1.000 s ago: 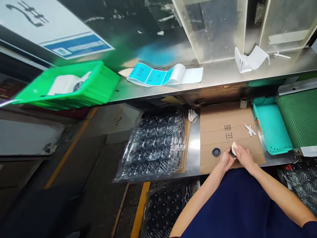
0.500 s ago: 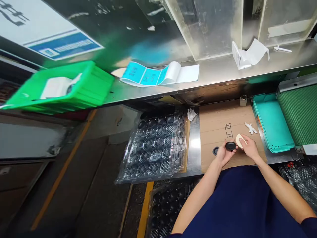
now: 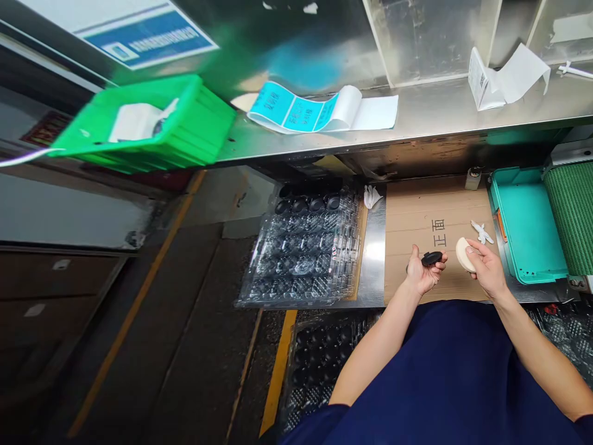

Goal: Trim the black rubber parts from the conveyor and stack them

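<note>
My left hand (image 3: 424, 271) holds a black oval piece (image 3: 432, 258) between thumb and fingers, palm upward. My right hand (image 3: 485, 267) grips a cream-coloured disc (image 3: 464, 254), a short gap away. Both hands are above a cardboard sheet (image 3: 438, 207) printed with the characters 正面. Several small white plastic pieces (image 3: 482, 232) lie on it to the right. A black ring seen earlier on the cardboard does not show; my left hand may hide it.
A stack of clear blister trays (image 3: 301, 247) sits left of the steel strip, with a white glove (image 3: 372, 196) at its far corner. A teal tray (image 3: 528, 225) and green conveyor belt (image 3: 572, 216) stand right. Above runs a steel shelf (image 3: 430, 117) bearing a label roll (image 3: 319, 110) and a tilted green crate (image 3: 148, 123).
My hands have drawn apart, separating the black piece from the cream disc. The left hand has turned palm upward. The black ring on the cardboard no longer shows, and the whole view has shifted.
</note>
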Demonstrator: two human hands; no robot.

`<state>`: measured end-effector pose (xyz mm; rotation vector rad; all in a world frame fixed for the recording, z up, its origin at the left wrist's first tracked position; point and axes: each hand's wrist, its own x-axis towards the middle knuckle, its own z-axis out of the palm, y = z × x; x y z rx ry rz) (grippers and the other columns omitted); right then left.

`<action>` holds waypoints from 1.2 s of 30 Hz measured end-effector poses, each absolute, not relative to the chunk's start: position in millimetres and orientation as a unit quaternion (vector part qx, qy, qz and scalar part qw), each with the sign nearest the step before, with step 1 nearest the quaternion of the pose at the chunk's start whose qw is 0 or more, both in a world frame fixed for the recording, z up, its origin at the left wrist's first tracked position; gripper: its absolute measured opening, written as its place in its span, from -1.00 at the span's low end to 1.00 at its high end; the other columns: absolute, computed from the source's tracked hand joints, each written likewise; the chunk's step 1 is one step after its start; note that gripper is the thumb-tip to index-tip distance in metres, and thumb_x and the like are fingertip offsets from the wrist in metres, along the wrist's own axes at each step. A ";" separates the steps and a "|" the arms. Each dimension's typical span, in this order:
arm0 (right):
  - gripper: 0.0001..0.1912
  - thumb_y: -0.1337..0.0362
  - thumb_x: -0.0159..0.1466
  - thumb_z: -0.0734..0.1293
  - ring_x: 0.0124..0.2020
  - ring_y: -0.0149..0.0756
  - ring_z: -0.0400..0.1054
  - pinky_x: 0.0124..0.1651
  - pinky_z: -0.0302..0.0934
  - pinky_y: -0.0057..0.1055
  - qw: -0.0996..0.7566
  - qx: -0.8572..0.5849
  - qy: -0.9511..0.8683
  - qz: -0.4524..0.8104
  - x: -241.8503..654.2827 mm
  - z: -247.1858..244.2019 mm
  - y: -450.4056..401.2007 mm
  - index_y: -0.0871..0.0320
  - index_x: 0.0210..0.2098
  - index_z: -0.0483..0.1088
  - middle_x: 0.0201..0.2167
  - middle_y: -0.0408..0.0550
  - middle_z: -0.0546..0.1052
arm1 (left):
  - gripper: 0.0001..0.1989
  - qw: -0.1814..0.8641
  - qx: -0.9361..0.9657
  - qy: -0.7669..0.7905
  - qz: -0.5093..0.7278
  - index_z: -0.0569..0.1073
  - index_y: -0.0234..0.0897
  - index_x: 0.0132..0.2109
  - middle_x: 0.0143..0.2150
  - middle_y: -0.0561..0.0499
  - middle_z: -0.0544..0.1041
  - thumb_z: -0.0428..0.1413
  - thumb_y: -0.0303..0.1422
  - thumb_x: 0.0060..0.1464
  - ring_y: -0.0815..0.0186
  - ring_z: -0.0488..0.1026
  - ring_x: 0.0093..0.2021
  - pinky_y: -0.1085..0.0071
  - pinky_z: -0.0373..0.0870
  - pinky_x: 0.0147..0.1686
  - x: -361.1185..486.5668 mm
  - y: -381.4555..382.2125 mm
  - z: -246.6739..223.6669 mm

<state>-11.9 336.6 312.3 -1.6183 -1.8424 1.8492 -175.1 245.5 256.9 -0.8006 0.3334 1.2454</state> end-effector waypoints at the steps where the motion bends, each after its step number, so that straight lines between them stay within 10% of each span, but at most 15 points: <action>1: 0.19 -0.45 0.20 0.10 -0.46 -0.82 0.10 -0.45 -0.07 -0.87 0.022 -0.518 -0.608 0.601 -15.4 316.7 335.2 0.36 0.48 -0.05 -0.30 0.04 0.33 | -0.12 0.725 -0.348 0.176 0.568 0.43 -0.54 -0.11 -0.28 -0.29 0.46 -0.28 0.30 0.24 0.41 0.26 -0.47 0.60 0.20 -0.64 -172.1 246.7 256.3; 7: -0.18 -0.16 0.35 0.11 -0.20 -0.87 0.19 -0.21 0.03 -1.03 -0.059 -0.486 -0.691 0.533 -36.8 310.7 320.8 0.38 0.33 0.25 -0.08 0.08 0.34 | -0.14 0.679 -0.170 0.375 0.607 0.43 -0.45 -0.27 -0.37 -0.21 0.44 -0.34 0.31 0.24 0.26 0.41 -0.41 0.41 0.34 -0.45 -144.9 252.1 255.9; 15: -0.44 -0.06 0.40 0.09 0.00 -0.87 0.20 0.01 0.05 -1.03 -0.099 -0.490 -0.737 0.454 -37.8 275.7 306.9 -0.07 0.30 0.30 0.10 -0.15 0.25 | -0.26 0.614 -0.141 0.455 0.629 0.44 -0.44 -0.26 -0.37 -0.13 0.45 -0.21 0.20 0.31 0.31 0.43 -0.36 0.45 0.35 -0.35 -136.4 241.8 239.8; 21: -0.37 -0.13 0.44 -0.04 0.17 -0.52 0.05 0.44 0.02 -0.43 -0.220 -0.571 -0.740 0.279 -6.9 236.8 355.9 -0.04 0.29 0.32 0.10 0.04 0.21 | -0.46 0.588 -0.189 0.467 0.633 0.41 -0.52 -0.19 -0.26 -0.26 0.49 -0.26 -0.13 0.41 0.21 0.50 -0.36 0.33 0.39 -0.35 -162.7 220.4 214.7; 26: -0.42 0.01 0.46 -0.03 0.34 -0.22 -0.27 0.46 -0.20 -0.10 -0.099 -0.576 -0.804 0.106 -6.4 218.7 419.7 -0.14 0.40 0.17 0.31 -0.01 -0.15 | -0.60 0.651 -0.190 0.419 0.603 0.40 -0.53 -0.09 -0.27 -0.31 0.50 -0.18 -0.26 0.32 0.21 0.47 -0.43 0.39 0.32 -0.46 -168.4 215.2 223.3; 31: -0.44 0.20 0.43 0.04 0.25 -0.48 -0.07 0.50 -0.15 -0.41 -0.211 -0.564 -0.766 0.224 -21.1 220.0 441.5 0.13 0.34 0.28 0.16 0.12 0.12 | -0.58 0.741 -0.219 0.289 0.565 0.40 -0.42 -0.02 -0.18 -0.28 0.52 -0.06 -0.11 0.34 0.25 0.48 -0.42 0.53 0.21 -0.60 -147.9 210.9 224.0; 36: -0.54 0.03 0.41 0.13 0.07 -0.93 0.11 0.16 -0.05 -0.97 -0.226 -0.368 -0.815 0.388 -21.0 242.1 366.8 -0.01 0.19 0.40 0.10 -0.15 0.23 | -0.31 0.767 -0.257 0.345 0.476 0.39 -0.45 -0.15 -0.33 -0.22 0.49 -0.22 0.16 0.31 0.33 0.36 -0.62 0.55 -0.09 -0.74 -130.5 194.4 213.9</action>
